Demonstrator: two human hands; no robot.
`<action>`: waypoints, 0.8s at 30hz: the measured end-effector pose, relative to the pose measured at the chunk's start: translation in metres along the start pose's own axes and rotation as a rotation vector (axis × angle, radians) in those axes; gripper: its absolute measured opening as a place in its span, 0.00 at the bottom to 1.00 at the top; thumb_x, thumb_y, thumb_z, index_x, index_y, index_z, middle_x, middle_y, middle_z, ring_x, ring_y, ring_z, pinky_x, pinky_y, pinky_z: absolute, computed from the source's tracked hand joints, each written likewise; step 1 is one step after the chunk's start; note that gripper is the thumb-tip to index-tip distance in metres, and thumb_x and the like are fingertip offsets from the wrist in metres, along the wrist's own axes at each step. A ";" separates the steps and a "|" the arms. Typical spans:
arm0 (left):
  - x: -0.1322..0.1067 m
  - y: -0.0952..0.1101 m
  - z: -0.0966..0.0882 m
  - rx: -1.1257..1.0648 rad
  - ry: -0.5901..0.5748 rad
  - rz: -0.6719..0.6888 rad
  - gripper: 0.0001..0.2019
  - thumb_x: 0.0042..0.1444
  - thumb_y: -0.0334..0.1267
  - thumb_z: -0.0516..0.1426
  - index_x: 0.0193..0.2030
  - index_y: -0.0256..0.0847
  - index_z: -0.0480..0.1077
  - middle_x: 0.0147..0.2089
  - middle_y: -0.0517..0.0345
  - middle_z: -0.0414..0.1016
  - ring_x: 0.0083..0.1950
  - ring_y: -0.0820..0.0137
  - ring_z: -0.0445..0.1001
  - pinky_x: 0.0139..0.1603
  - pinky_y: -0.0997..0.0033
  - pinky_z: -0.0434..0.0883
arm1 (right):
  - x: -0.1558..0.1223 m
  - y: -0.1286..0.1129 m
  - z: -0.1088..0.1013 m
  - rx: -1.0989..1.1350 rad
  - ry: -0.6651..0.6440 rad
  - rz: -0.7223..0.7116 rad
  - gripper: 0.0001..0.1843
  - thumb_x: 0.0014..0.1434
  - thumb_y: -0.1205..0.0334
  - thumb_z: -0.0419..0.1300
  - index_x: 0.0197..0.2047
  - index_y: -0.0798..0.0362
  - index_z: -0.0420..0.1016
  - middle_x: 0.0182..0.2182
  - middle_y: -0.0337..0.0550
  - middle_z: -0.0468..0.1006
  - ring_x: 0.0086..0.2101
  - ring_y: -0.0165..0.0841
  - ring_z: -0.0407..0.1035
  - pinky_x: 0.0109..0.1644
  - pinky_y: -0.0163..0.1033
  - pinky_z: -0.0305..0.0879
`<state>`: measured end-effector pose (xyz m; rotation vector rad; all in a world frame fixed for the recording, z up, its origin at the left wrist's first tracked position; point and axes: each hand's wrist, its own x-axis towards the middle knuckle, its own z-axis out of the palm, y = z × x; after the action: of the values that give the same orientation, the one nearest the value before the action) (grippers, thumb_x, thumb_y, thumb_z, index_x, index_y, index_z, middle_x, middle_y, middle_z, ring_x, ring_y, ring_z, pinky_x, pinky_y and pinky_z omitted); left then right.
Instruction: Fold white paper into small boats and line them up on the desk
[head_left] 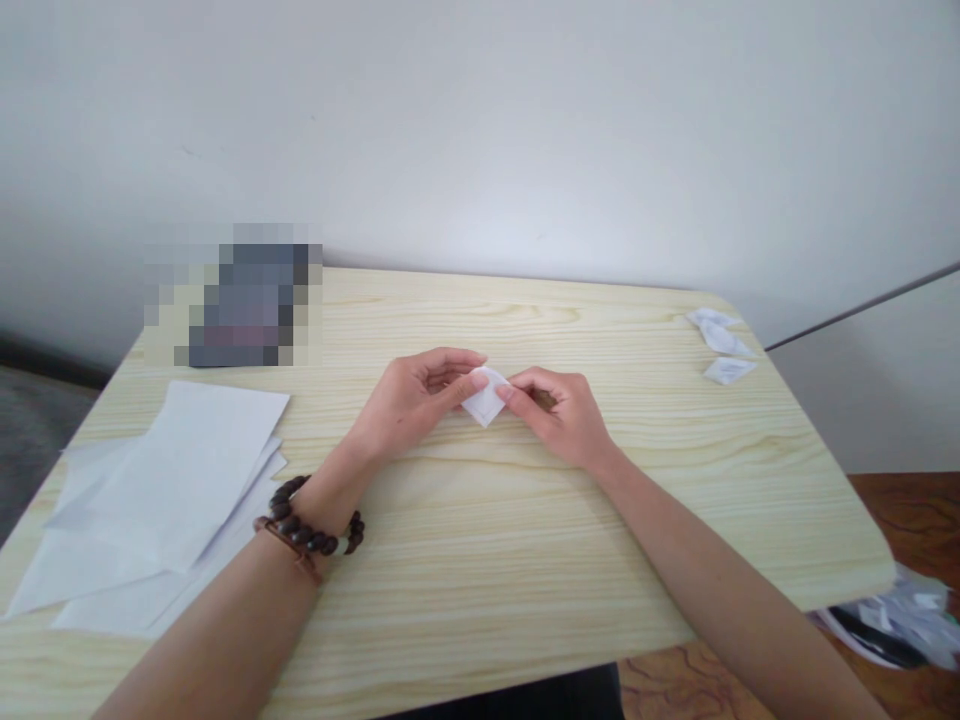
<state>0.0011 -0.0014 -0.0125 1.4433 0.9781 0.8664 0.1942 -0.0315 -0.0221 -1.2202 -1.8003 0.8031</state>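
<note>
1. We see the paper (pixel 486 402), a small white folded diamond, near the middle of the frame, right between our 2 hands.
2. It lies to the right of our left hand (pixel 409 400) and to the left of our right hand (pixel 559 408); neither is nearer, as both touch it.
3. Its lowest corner points toward the bottom of the frame. The long axis seems to run up and down the frame, but our thumbs cover part of the outline, so we judge that loosely.
4. The left fingers are closed on its upper left edge, thumb on the face turned to us; the right fingers pinch its right corner, thumb also in front. We cannot tell whether the lowest corner touches the worktop (pixel 450 590).
5. Loose sheets (pixel 217 450) overlap at lower left, well apart from the fingers; small folded pieces (pixel 729 371) rest at the right, near the worktop's far right corner.
6. We find no brand or label. A faint line shows near the paper's lowest corner, with no readable writing. The dark slab (pixel 251 310) at upper left is pixelated, so any writing there is lost.
</note>
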 end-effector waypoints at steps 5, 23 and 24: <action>-0.001 0.003 -0.002 0.084 -0.091 -0.054 0.15 0.51 0.46 0.63 0.42 0.38 0.78 0.37 0.57 0.81 0.35 0.70 0.77 0.34 0.76 0.73 | -0.001 0.002 0.001 0.041 0.031 0.026 0.11 0.61 0.56 0.58 0.33 0.53 0.76 0.24 0.38 0.76 0.24 0.26 0.66 0.26 0.31 0.59; -0.002 0.001 0.002 0.058 -0.051 0.033 0.13 0.55 0.46 0.61 0.37 0.36 0.76 0.32 0.58 0.78 0.33 0.71 0.76 0.33 0.76 0.73 | 0.000 -0.002 0.002 -0.126 -0.023 -0.151 0.12 0.63 0.61 0.56 0.30 0.55 0.75 0.23 0.37 0.74 0.22 0.23 0.63 0.26 0.30 0.56; -0.003 0.001 0.002 0.067 -0.049 0.034 0.13 0.55 0.46 0.60 0.36 0.36 0.75 0.31 0.58 0.78 0.32 0.71 0.76 0.32 0.76 0.73 | 0.000 -0.003 0.003 -0.131 -0.025 -0.156 0.12 0.63 0.61 0.56 0.29 0.54 0.75 0.23 0.37 0.74 0.22 0.24 0.63 0.26 0.30 0.56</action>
<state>0.0019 -0.0045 -0.0119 1.5353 0.9559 0.8254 0.1909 -0.0329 -0.0212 -1.1389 -1.9677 0.6232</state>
